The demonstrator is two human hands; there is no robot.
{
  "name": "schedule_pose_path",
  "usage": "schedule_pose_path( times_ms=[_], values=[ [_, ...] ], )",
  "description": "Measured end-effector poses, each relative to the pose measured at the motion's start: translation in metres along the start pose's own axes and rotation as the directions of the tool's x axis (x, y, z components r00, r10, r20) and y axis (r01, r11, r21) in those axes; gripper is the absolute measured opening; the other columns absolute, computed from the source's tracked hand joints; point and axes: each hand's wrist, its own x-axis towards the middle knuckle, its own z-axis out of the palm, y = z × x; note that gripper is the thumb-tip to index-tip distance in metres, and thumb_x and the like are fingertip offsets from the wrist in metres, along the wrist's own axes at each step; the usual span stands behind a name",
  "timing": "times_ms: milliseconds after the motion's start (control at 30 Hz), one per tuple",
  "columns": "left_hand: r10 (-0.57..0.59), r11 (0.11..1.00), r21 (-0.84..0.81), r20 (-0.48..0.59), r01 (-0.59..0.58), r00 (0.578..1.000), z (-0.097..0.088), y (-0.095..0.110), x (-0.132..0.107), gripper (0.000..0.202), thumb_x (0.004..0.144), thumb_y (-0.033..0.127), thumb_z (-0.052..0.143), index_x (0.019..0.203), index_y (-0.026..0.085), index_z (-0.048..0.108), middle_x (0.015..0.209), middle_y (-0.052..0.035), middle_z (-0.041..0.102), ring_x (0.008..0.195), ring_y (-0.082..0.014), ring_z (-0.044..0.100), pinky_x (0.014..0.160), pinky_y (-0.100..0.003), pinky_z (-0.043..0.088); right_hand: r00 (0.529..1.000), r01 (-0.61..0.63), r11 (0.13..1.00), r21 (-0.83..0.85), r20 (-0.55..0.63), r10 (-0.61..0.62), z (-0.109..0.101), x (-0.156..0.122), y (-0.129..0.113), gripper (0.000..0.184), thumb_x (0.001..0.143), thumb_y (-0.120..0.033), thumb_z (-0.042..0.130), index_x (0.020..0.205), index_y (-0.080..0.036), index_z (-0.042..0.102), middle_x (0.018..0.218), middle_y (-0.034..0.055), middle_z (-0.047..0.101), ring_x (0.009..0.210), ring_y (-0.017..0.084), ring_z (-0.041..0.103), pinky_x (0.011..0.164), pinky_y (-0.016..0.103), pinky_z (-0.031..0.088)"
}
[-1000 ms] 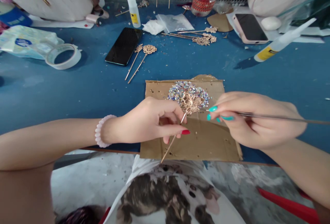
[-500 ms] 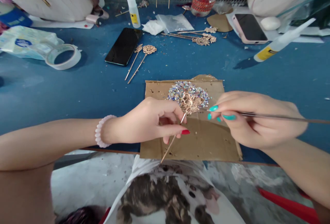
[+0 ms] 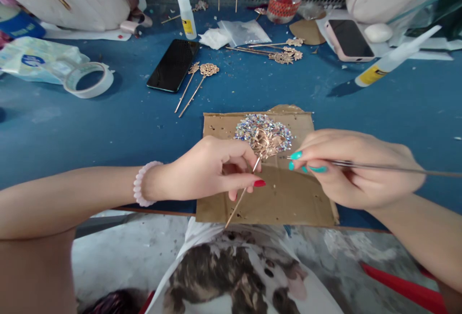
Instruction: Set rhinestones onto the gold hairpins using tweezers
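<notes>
My left hand pinches the stem of a gold-coloured hairpin between thumb and fingers. The hairpin's openwork flower head points away from me, over a pile of small multicoloured rhinestones. These stones lie on a piece of brown cardboard. In my right hand is a thin metal stick, gripped like a pen; whether it is a single rod or tweezers I cannot tell. Its tip sits just right of the flower head, apart from it.
Two more hairpins lie beside a black phone. Several others rest farther back. Glue bottles stand at left and right. A tape roll, a pink-edged phone and a glass jar are around.
My right hand has shifted very slightly left and the stick's tip has dropped a little, off the flower's edge. The flower head has tilted slightly; my left hand stays in place.
</notes>
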Motion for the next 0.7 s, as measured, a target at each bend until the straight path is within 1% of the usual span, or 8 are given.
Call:
schedule_pose_path(
  times_ms=[133, 233, 333, 467, 600, 700],
  values=[
    [0.010, 1.000, 0.005, 0.017, -0.010, 1.000, -0.0005, -0.0003, 0.0002, 0.007, 0.087, 0.018, 0.058, 0.085, 0.016, 0.052, 0.071, 0.0014, 0.069, 0.050, -0.0051, 0.063, 0.051, -0.013, 0.053, 1.000, -0.016, 1.000, 0.000, 0.009, 0.016, -0.0005, -0.0005, 0.0010, 0.012, 0.082, -0.008, 0.060, 0.085, -0.019, 0.064, 0.067, 0.0007, 0.064, 0.057, 0.012, 0.057, 0.052, 0.027, 0.050],
    [0.011, 1.000, -0.010, 0.038, -0.011, 0.999, -0.0002, -0.0007, 0.0004, 0.005, 0.090, 0.018, 0.056, 0.087, 0.016, 0.051, 0.072, 0.0012, 0.068, 0.051, -0.0046, 0.063, 0.052, -0.012, 0.052, 1.000, -0.013, 1.000, -0.011, 0.013, 0.013, -0.0012, -0.0001, 0.0012, 0.014, 0.082, -0.008, 0.060, 0.085, -0.021, 0.064, 0.065, -0.0002, 0.064, 0.055, 0.012, 0.056, 0.050, 0.028, 0.049],
    [0.001, 1.000, -0.029, 0.051, 0.001, 0.999, 0.0000, -0.0009, 0.0007, 0.004, 0.091, 0.017, 0.054, 0.089, 0.016, 0.050, 0.073, 0.0013, 0.067, 0.052, -0.0045, 0.063, 0.053, -0.012, 0.052, 1.000, -0.005, 1.000, -0.005, 0.019, 0.006, -0.0017, 0.0010, 0.0009, 0.015, 0.082, -0.008, 0.060, 0.086, -0.021, 0.063, 0.062, -0.0006, 0.062, 0.053, 0.012, 0.055, 0.047, 0.027, 0.046],
    [-0.015, 0.999, -0.042, 0.056, 0.018, 0.998, 0.0000, -0.0003, 0.0011, 0.003, 0.092, 0.017, 0.052, 0.091, 0.016, 0.050, 0.073, 0.0016, 0.066, 0.052, -0.0040, 0.063, 0.053, -0.012, 0.052, 1.000, 0.007, 1.000, 0.006, 0.016, -0.007, -0.0015, 0.0029, -0.0006, 0.015, 0.082, -0.008, 0.059, 0.087, -0.021, 0.063, 0.064, 0.0002, 0.063, 0.055, 0.013, 0.057, 0.048, 0.027, 0.048],
    [-0.032, 0.998, -0.046, 0.056, 0.035, 0.998, -0.0002, 0.0010, 0.0011, 0.003, 0.093, 0.018, 0.051, 0.091, 0.016, 0.051, 0.074, 0.0020, 0.066, 0.051, -0.0037, 0.063, 0.051, -0.010, 0.049, 0.999, 0.013, 1.000, 0.016, 0.042, -0.014, -0.0012, 0.0048, -0.0022, 0.017, 0.083, -0.007, 0.057, 0.090, -0.021, 0.062, 0.066, 0.0008, 0.065, 0.056, 0.014, 0.060, 0.048, 0.027, 0.049],
    [-0.041, 0.996, -0.083, 0.056, 0.046, 0.998, -0.0002, 0.0018, 0.0015, 0.004, 0.094, 0.019, 0.051, 0.092, 0.016, 0.051, 0.074, 0.0019, 0.066, 0.051, -0.0038, 0.064, 0.052, -0.011, 0.049, 0.998, 0.028, 1.000, 0.009, 0.053, -0.029, -0.0011, 0.0053, -0.0026, 0.017, 0.083, -0.007, 0.058, 0.092, -0.021, 0.062, 0.066, 0.0010, 0.065, 0.055, 0.014, 0.060, 0.048, 0.027, 0.049]
  ],
)
